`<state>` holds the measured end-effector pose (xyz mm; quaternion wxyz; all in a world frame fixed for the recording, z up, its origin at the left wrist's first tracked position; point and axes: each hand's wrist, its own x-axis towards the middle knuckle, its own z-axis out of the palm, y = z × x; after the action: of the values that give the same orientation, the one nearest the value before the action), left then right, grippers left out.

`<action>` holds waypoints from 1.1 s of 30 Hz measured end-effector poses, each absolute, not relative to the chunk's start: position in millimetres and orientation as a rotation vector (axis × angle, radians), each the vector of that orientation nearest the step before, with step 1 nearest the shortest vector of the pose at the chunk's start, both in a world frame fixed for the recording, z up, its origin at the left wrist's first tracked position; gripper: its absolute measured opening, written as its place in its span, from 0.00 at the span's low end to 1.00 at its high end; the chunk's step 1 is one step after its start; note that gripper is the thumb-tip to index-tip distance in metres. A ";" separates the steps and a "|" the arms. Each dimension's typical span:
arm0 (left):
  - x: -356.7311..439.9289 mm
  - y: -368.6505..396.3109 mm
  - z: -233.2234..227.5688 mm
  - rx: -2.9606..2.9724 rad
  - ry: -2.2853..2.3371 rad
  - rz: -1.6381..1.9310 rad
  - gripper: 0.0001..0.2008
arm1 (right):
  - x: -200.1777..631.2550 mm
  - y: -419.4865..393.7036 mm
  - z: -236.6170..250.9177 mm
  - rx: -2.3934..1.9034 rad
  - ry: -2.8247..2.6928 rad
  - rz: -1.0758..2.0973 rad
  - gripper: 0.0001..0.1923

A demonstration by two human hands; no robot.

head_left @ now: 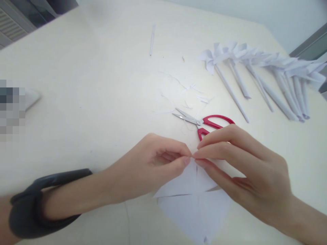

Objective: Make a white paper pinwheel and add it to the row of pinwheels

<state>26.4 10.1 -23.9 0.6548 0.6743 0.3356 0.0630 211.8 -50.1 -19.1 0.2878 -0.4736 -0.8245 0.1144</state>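
Observation:
A white square of paper point(191, 214) with slits cut in towards its middle lies in front of me, one corner pointing at me. At its far corner, my left hand point(158, 163) pinches the paper between thumb and forefinger. My right hand point(245, 170) pinches at the same corner, its fingertips meeting those of the left. The exact tip of the corner is hidden by the fingers. Just beyond my hands lie scissors point(189, 119) with red handles, blades slightly apart; the right fingers cover part of the handles.
Thin paper scraps point(191, 87) are scattered beyond the scissors. Several white paper pinwheels point(231, 80) on rolled paper sticks lie in an overlapping row at the right. A slim pale stick or pen point(152, 40) lies farther back. A blurred-out object point(12, 105) sits at the left edge.

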 end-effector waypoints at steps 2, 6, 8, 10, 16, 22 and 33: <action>26.8 10.3 -25.5 1.489 0.765 0.149 0.11 | 211.0 -49.6 -20.2 -1.246 -2.213 0.251 0.06; 26.3 10.5 -29.4 1.475 0.789 0.155 0.10 | 208.6 -50.4 -21.6 -1.166 -2.211 0.157 0.04; 26.1 10.6 -30.0 1.465 0.788 0.161 0.10 | 208.0 -50.9 -21.9 -1.140 -2.210 0.141 0.04; 26.4 10.9 -29.3 1.455 0.789 0.172 0.10 | 208.1 -51.1 -22.5 -1.140 -2.209 0.134 0.03; 27.0 9.5 -27.7 1.403 0.769 0.211 0.09 | 210.7 -51.6 -24.7 -1.098 -2.242 0.135 0.06; 24.4 8.5 -29.2 1.403 0.716 0.257 0.09 | 211.7 -48.9 -21.8 -1.084 -2.250 0.128 0.07; 23.0 7.3 -31.7 1.480 0.743 0.295 0.08 | 210.4 -48.8 -21.9 -1.221 -2.198 0.190 0.07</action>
<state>23.0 7.3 -31.7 0.6666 0.6558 0.3292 0.1308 210.4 -48.8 -21.9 0.3050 -0.4610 -0.8302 0.0719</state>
